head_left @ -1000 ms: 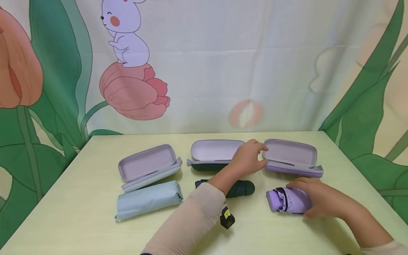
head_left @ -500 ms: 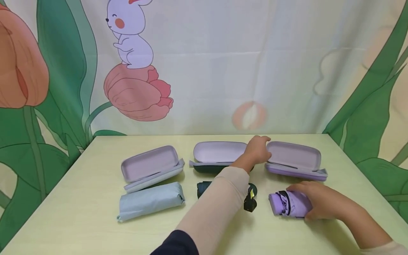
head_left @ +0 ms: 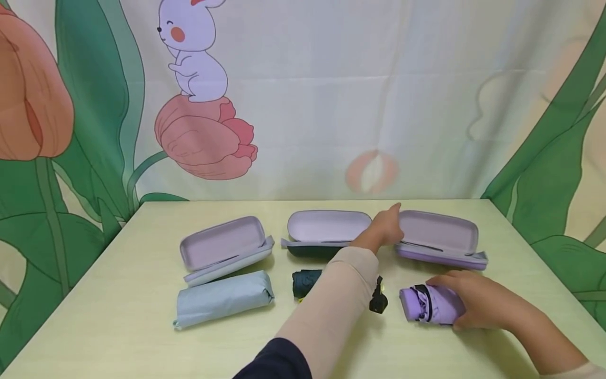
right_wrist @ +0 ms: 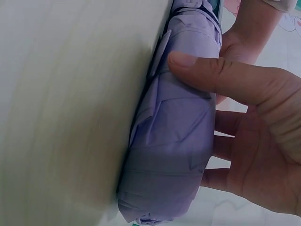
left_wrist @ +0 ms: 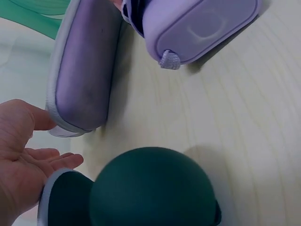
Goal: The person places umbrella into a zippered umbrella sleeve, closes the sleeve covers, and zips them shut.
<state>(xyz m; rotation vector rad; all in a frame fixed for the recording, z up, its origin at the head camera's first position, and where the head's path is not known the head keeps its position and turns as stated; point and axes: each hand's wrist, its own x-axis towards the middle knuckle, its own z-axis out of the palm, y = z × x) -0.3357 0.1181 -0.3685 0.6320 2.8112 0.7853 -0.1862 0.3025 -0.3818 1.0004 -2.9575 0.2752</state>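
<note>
My left hand (head_left: 387,227) is at the left end of the opened purple umbrella case (head_left: 440,259). In the left wrist view its thumb reaches the rim of that purple case (left_wrist: 84,70), while the other fingers stretch out apart from it. My right hand (head_left: 487,300) grips a folded purple umbrella (head_left: 442,304) lying on the table. The right wrist view shows the thumb on one side of this umbrella (right_wrist: 178,127) and the fingers along the other. Beneath my left forearm, a folded dark green umbrella (head_left: 305,283) is partly hidden.
A dark green case (head_left: 310,250) lies open at the middle back, partly behind my left wrist. Toward the left lie an open pale blue case (head_left: 234,267) and a folded pale blue umbrella (head_left: 224,300). A printed curtain (head_left: 307,105) hangs behind the table (head_left: 118,337).
My left hand has moved right and forward to the end of the purple case, its forearm now crossing the dark green umbrella. My right hand stays on the purple umbrella. The view shifts slightly.
</note>
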